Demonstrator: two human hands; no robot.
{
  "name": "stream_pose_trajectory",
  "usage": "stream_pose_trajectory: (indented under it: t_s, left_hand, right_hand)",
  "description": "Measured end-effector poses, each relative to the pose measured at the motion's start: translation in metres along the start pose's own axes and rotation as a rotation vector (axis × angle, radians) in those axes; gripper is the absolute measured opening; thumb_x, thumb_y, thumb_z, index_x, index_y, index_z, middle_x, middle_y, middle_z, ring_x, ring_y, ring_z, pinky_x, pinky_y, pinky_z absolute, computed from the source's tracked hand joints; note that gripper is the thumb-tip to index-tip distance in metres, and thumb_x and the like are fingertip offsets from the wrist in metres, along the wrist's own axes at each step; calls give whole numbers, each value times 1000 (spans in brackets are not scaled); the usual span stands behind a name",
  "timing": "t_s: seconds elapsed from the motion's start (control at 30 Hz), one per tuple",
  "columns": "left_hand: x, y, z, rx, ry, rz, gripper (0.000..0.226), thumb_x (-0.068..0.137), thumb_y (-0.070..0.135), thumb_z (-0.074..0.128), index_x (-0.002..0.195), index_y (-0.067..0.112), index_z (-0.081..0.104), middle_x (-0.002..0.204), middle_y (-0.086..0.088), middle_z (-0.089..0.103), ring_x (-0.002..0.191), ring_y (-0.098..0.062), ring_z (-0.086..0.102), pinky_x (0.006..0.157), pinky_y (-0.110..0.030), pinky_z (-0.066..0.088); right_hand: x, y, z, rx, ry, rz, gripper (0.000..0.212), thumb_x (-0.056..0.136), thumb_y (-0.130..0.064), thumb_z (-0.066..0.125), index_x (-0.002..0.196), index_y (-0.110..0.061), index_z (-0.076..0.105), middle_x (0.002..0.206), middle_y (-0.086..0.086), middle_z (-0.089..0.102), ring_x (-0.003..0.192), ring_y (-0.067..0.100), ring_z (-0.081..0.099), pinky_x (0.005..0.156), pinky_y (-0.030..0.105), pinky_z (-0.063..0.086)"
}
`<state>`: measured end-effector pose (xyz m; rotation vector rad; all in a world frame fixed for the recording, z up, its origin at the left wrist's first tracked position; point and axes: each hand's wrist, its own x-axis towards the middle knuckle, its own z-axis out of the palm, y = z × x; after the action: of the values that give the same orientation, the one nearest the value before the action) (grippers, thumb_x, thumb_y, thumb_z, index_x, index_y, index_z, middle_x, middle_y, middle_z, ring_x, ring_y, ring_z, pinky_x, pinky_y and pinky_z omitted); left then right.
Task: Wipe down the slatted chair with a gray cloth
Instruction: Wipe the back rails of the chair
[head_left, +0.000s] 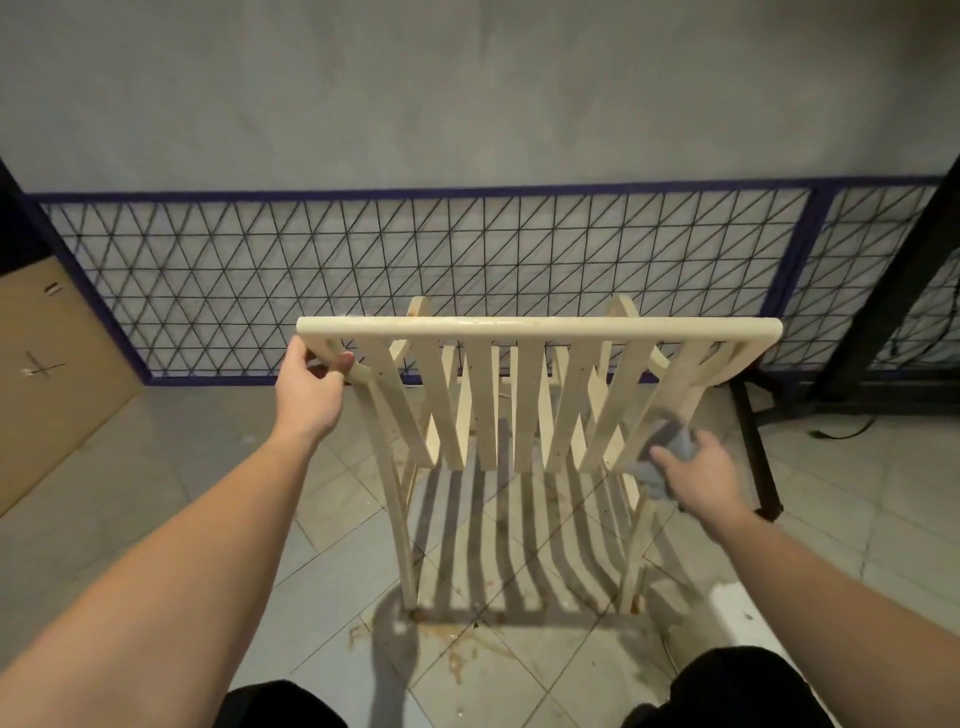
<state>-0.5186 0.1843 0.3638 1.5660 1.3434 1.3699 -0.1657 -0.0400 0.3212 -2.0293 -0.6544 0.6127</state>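
Right hand (696, 475) at four o'clock, fingers curled around gray cloth (667, 447), pressed against outer right slat. Left hand (310, 384) at nine o'clock, clasping top-rail end. Slatted chair (524, 405) centre, on tiled floor (171, 467); mesh fence (415, 260) at twelve o'clock.

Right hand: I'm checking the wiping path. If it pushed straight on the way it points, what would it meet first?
The right hand points up and left with the gray cloth in front. It would most likely press the cloth onto the chair's rightmost slats; contact already looks close, though depth is unclear.
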Motion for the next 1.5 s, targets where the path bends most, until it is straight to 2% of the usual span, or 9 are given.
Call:
stream_pose_trajectory:
  t_s: [0.1, 0.17, 0.33, 0.53, 0.6, 0.7, 0.87, 1.07, 1.5]
  left_hand:
    - [-3, 2, 3, -25, -9, -16, 18, 98, 11, 61, 110, 21, 56, 94, 17, 64, 95, -6, 61, 88, -24, 44]
    - [-2, -1, 4, -45, -11, -16, 16, 98, 10, 60, 110, 22, 58, 98, 12, 65, 100, -12, 61, 91, -27, 43]
    - [0, -2, 4, -51, -15, -18, 21, 97, 5, 58, 110, 21, 59, 98, 12, 65, 103, -14, 60, 89, -27, 39]
    - [0, -1, 5, -41, 0, -21, 13, 98, 10, 60, 109, 17, 60, 96, 7, 66, 95, -14, 60, 84, -28, 39]
    - [-1, -2, 5, -45, 0, -18, 13, 98, 11, 60, 108, 20, 60, 95, 11, 66, 91, -5, 60, 80, -22, 40]
    - [-1, -3, 5, -61, 13, -21, 15, 98, 10, 60, 108, 20, 58, 94, 14, 64, 89, 6, 57, 73, -11, 37]
    - [2, -3, 4, -59, -7, -29, 16, 96, 10, 62, 108, 21, 60, 96, 13, 67, 92, 6, 58, 72, -9, 38]
    - [4, -5, -1, -29, -29, -25, 14, 96, 14, 64, 104, 24, 61, 96, 15, 67, 95, 2, 59, 73, -12, 38]
    - [1, -4, -2, -61, -31, -24, 16, 96, 13, 63, 101, 27, 60, 98, 13, 68, 96, 1, 59, 78, -19, 40]
  right_hand:
    - [-36, -17, 25, -120, -216, -246, 40, 96, -21, 62, 135, -25, 52, 113, -2, 64, 88, 12, 67, 62, 23, 56]
    - [-52, -47, 35, -174, -226, -577, 46, 95, -15, 64, 135, -35, 55, 122, -14, 64, 102, 5, 64, 80, 21, 55]
    - [-51, -151, 11, -157, 174, -1317, 55, 84, 7, 68, 133, -17, 62, 129, -14, 60, 112, 20, 56, 100, 21, 41]
    - [-19, -153, 33, -761, -71, -1052, 67, 99, -60, 21, 153, -23, 36, 159, -4, 34, 148, 18, 25, 123, 39, 16]
    - [-22, -155, 45, -697, -113, -1038, 56, 104, -43, 20, 153, -21, 35, 160, -3, 33, 150, 16, 21, 124, 36, 9]
    - [-37, -177, 65, -602, -172, -1142, 41, 93, -3, 47, 130, -21, 54, 133, 0, 58, 127, 23, 47, 109, 41, 38]
    - [-44, -202, 108, -627, -162, -1214, 26, 84, -1, 56, 86, -25, 46, 87, -14, 56, 84, 13, 45, 64, 38, 49]
    - [-42, -209, 125, -785, -200, -1283, 45, 102, -17, 45, 141, -38, 37, 128, -13, 52, 105, 19, 43, 85, 34, 41]
    - [-27, -193, 98, -857, -100, -1239, 23, 104, -25, 40, 126, -26, 45, 107, -3, 53, 95, 22, 46, 80, 36, 38]
